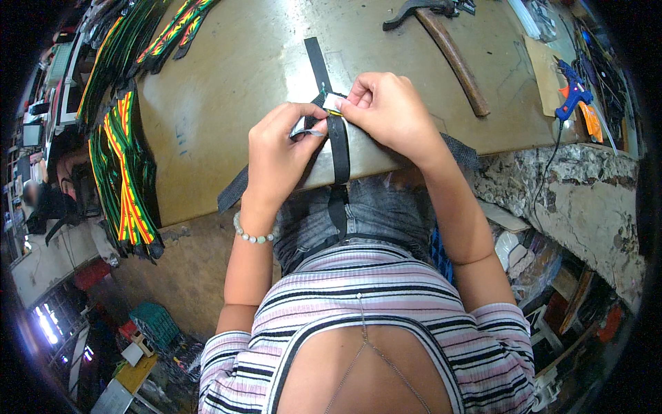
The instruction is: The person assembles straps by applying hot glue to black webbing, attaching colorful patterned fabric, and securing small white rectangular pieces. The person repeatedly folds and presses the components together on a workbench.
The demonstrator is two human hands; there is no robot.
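Note:
A narrow black strap (340, 152) runs from the tabletop down over its front edge toward my lap. Its far end (316, 61) lies flat on the table. My left hand (279, 141) is closed in a pinch beside the strap, with a thin pale strip (307, 131) between its fingers. My right hand (393, 114) pinches a small white tag (332, 102) against the strap, next to a bit of yellow. Wider black webbing shows past both wrists, one end (233, 188) at the left and another (460, 152) at the right. My fingers partly hide where these pieces meet.
Patterned red, yellow and green straps (127, 176) hang over the table's left edge, with more bundles (169, 34) behind. A wooden-handled hammer (455, 62) lies at the back right. A blue glue gun (573, 96) with its cord rests near the right edge.

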